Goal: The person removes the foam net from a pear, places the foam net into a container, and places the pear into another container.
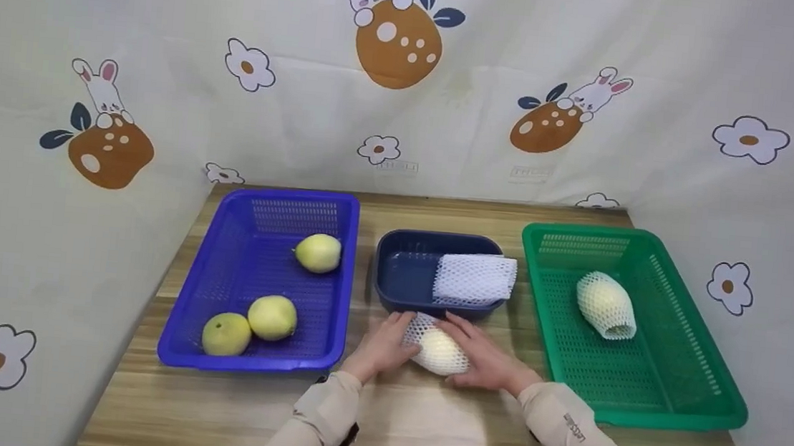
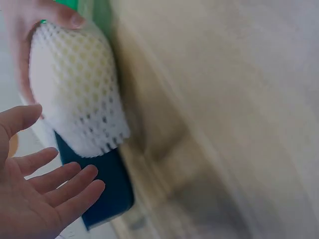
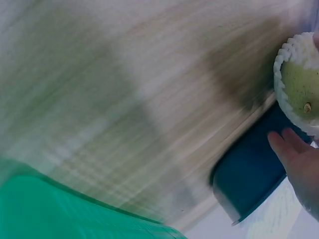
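A round yellow-green fruit, like a pear, sits in a white foam net sleeve between both hands, in front of the navy box. My right hand grips its right end, thumb on the near side and fingers on the far side. In the right wrist view, the fruit's speckled skin and small stem show through the net's open end. My left hand is at the sleeve's left end; the left wrist view shows its fingers spread beside the loose net edge.
White folded foam nets lie in the navy box. At left, a blue basket holds several bare fruits. A green basket at right contains one netted fruit. A patterned curtain surrounds the wooden table.
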`<act>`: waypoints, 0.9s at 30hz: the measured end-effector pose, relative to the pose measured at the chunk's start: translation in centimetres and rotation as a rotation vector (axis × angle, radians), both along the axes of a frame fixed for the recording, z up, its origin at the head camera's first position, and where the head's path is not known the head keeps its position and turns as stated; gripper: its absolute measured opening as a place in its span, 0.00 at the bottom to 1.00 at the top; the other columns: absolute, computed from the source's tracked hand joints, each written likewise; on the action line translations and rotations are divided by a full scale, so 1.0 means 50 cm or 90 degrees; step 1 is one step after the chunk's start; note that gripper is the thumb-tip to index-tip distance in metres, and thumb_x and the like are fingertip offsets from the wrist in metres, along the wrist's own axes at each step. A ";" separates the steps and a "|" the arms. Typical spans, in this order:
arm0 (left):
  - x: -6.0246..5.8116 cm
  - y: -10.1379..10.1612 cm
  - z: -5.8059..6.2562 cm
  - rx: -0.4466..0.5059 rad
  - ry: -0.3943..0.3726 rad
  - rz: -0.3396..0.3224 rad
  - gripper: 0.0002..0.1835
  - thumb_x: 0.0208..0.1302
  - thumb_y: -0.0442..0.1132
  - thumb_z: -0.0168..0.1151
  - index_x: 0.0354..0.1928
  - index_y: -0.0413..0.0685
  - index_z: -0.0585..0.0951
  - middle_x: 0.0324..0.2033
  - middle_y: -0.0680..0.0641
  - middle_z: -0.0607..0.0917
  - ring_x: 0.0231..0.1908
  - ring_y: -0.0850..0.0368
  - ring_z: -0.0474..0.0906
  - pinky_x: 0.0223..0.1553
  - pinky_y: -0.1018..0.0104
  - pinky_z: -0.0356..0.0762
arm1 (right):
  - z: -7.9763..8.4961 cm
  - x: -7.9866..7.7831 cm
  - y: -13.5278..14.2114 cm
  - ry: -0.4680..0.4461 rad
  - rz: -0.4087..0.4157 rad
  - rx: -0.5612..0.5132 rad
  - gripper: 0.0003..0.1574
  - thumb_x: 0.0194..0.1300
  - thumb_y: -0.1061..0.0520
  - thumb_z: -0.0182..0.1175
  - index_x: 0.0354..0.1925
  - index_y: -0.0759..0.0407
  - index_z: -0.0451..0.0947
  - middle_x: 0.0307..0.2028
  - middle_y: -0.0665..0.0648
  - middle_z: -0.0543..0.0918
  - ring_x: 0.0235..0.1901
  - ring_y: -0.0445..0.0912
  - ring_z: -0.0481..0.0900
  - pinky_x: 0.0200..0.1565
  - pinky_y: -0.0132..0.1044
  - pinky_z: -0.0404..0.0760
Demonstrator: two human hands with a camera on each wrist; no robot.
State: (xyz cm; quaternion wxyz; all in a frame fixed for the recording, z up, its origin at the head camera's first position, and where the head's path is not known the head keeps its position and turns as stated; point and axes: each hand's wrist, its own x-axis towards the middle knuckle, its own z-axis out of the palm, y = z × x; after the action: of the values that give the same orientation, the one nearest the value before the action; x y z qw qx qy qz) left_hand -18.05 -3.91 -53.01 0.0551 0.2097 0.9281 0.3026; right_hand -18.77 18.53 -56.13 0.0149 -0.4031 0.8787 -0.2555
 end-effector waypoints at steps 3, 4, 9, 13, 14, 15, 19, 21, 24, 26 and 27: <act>0.002 0.004 -0.017 0.026 -0.036 -0.011 0.30 0.54 0.43 0.59 0.57 0.37 0.65 0.50 0.35 0.71 0.49 0.41 0.68 0.48 0.51 0.65 | -0.003 0.005 0.001 -0.029 -0.019 0.000 0.54 0.47 0.41 0.65 0.65 0.56 0.52 0.61 0.67 0.55 0.59 0.58 0.56 0.51 0.53 0.63; 0.002 0.005 -0.021 0.033 -0.044 -0.015 0.30 0.54 0.44 0.59 0.57 0.37 0.65 0.51 0.35 0.70 0.50 0.41 0.67 0.49 0.51 0.64 | -0.003 0.007 0.001 -0.030 -0.023 -0.003 0.53 0.48 0.40 0.63 0.65 0.56 0.51 0.61 0.67 0.56 0.58 0.58 0.57 0.51 0.53 0.63; 0.001 0.011 -0.030 0.075 -0.058 -0.020 0.31 0.55 0.45 0.59 0.59 0.40 0.64 0.53 0.36 0.70 0.52 0.42 0.65 0.52 0.51 0.61 | 0.000 0.013 0.005 0.024 -0.020 -0.039 0.46 0.51 0.42 0.62 0.63 0.57 0.58 0.60 0.64 0.61 0.55 0.55 0.64 0.49 0.49 0.67; 0.000 0.014 -0.030 0.104 -0.053 -0.018 0.31 0.55 0.45 0.60 0.59 0.42 0.64 0.53 0.37 0.70 0.53 0.44 0.65 0.52 0.52 0.61 | 0.000 0.009 0.005 0.102 -0.007 -0.083 0.38 0.51 0.46 0.63 0.58 0.59 0.67 0.56 0.61 0.68 0.53 0.53 0.68 0.48 0.45 0.69; 0.000 0.015 -0.030 0.109 -0.047 -0.021 0.30 0.55 0.45 0.60 0.58 0.42 0.64 0.53 0.38 0.71 0.53 0.45 0.66 0.52 0.53 0.61 | -0.001 0.009 0.005 0.119 -0.005 -0.098 0.36 0.50 0.48 0.64 0.56 0.59 0.69 0.55 0.61 0.69 0.53 0.53 0.68 0.48 0.45 0.70; 0.000 0.016 -0.031 0.114 -0.042 -0.025 0.30 0.55 0.45 0.60 0.58 0.42 0.65 0.52 0.38 0.71 0.52 0.45 0.66 0.52 0.53 0.61 | -0.003 0.009 0.006 0.133 -0.007 -0.110 0.35 0.49 0.49 0.65 0.55 0.60 0.70 0.54 0.61 0.70 0.52 0.53 0.68 0.48 0.44 0.69; 0.001 0.018 -0.036 0.122 -0.025 -0.046 0.29 0.54 0.44 0.61 0.57 0.42 0.66 0.51 0.39 0.73 0.51 0.47 0.68 0.52 0.56 0.62 | -0.012 0.016 0.011 0.131 -0.024 -0.121 0.37 0.48 0.50 0.66 0.56 0.61 0.69 0.55 0.62 0.69 0.53 0.55 0.67 0.49 0.45 0.68; 0.002 0.019 -0.037 0.120 -0.025 -0.054 0.29 0.53 0.43 0.61 0.57 0.41 0.66 0.50 0.40 0.73 0.50 0.47 0.69 0.52 0.57 0.63 | -0.016 0.022 0.014 0.099 -0.038 -0.103 0.42 0.48 0.49 0.66 0.59 0.61 0.65 0.57 0.64 0.65 0.54 0.55 0.65 0.49 0.47 0.68; 0.006 0.021 -0.039 0.121 -0.036 -0.058 0.31 0.52 0.43 0.62 0.57 0.42 0.65 0.50 0.39 0.74 0.49 0.47 0.70 0.51 0.57 0.64 | -0.021 0.030 0.018 0.057 -0.063 -0.082 0.46 0.48 0.47 0.66 0.62 0.60 0.59 0.59 0.66 0.61 0.54 0.56 0.65 0.47 0.49 0.68; 0.007 0.022 -0.040 0.124 -0.045 -0.057 0.33 0.51 0.44 0.63 0.58 0.42 0.64 0.50 0.39 0.73 0.48 0.46 0.70 0.50 0.57 0.65 | -0.024 0.034 0.020 0.057 -0.079 -0.092 0.46 0.48 0.49 0.66 0.62 0.60 0.60 0.58 0.66 0.63 0.53 0.56 0.67 0.46 0.49 0.69; 0.007 0.023 -0.041 0.128 -0.050 -0.055 0.34 0.51 0.44 0.63 0.58 0.42 0.63 0.50 0.38 0.73 0.48 0.46 0.71 0.50 0.57 0.65 | -0.026 0.035 0.021 0.064 -0.084 -0.101 0.45 0.48 0.50 0.67 0.61 0.61 0.61 0.57 0.65 0.65 0.52 0.56 0.67 0.46 0.48 0.70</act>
State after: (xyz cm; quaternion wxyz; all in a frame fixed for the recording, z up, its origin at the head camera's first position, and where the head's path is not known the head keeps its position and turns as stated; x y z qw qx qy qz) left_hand -17.70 -2.77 -55.06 0.0832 0.2418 0.8805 0.3992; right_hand -17.03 19.57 -57.43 -0.0776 -0.3568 0.8799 -0.3041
